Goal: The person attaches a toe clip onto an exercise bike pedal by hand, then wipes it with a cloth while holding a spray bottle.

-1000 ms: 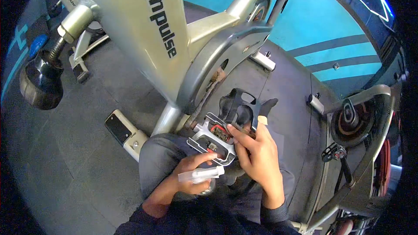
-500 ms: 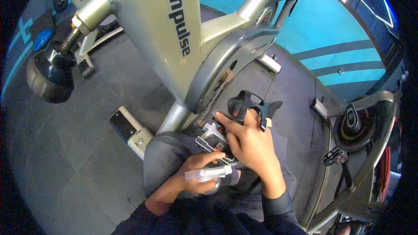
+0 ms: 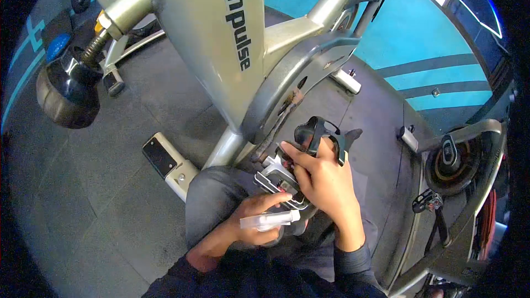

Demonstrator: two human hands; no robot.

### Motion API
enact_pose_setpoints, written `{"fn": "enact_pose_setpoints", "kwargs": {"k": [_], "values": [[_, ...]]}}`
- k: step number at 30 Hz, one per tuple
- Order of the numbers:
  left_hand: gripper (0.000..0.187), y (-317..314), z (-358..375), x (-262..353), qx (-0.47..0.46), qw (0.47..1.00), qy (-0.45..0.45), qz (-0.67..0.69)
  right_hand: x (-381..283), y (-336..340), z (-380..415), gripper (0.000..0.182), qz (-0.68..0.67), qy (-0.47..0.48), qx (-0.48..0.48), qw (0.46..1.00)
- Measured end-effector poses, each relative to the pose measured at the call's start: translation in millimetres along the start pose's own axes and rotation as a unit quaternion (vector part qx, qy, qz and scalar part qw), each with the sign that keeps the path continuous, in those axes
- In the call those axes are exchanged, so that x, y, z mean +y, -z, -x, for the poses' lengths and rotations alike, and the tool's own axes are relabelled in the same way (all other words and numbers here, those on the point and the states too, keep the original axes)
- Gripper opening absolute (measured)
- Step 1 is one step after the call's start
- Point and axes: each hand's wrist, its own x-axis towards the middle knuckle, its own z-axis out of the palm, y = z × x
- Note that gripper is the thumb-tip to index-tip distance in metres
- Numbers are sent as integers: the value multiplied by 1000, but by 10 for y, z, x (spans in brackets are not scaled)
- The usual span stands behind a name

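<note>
My right hand (image 3: 324, 181) grips the silver bike pedal (image 3: 280, 179) with its black toe cage (image 3: 323, 134), turned on edge at the end of the rusty crank arm (image 3: 281, 118). Below and left of the pedal, my left hand (image 3: 255, 221) holds a clear spray bottle (image 3: 270, 220) with a white nozzle. The nozzle points right, toward the pedal's lower edge. My bent knee in grey trousers (image 3: 212, 198) sits under both hands.
A silver spin bike frame (image 3: 221, 33) marked "impulse" rises in front, its base foot (image 3: 165, 163) on the dark rubber floor. A black saddle (image 3: 63, 99) hangs at left. Another bike's flywheel and pedal (image 3: 441, 176) stand at right, by a teal wall.
My right hand rotated the pedal from flat to edge-on and moved over it. The left hand kept the spray bottle close below. The view shifted slightly.
</note>
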Motion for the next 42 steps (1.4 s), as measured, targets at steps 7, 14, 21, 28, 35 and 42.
{"fn": "enact_pose_setpoints", "kwargs": {"k": [7, 14, 21, 28, 35, 42], "values": [[67, -28, 35, -38, 18, 999, -22, -14, 87, 219, 255, 39, -18, -77, -21, 997], [66, -62, 59, -97, 16, 999, -12, 50, 23, 83, 97, 37, 0, -59, -60, 996], [67, -42, 50, -90, 23, 999, -33, 7, 57, 45, 64, 37, 22, 3, -25, 999], [66, -52, 41, -86, 42, 997, -53, -28, 73, 227, 420, 42, 5, -54, -20, 998], [67, -74, 96, -153, 34, 998, -40, -22, -47, 306, 584, 47, 16, -105, -43, 993], [70, -68, 76, -104, 23, 1000, -18, 1, 53, 172, 385, 45, -9, -76, -23, 997]]}}
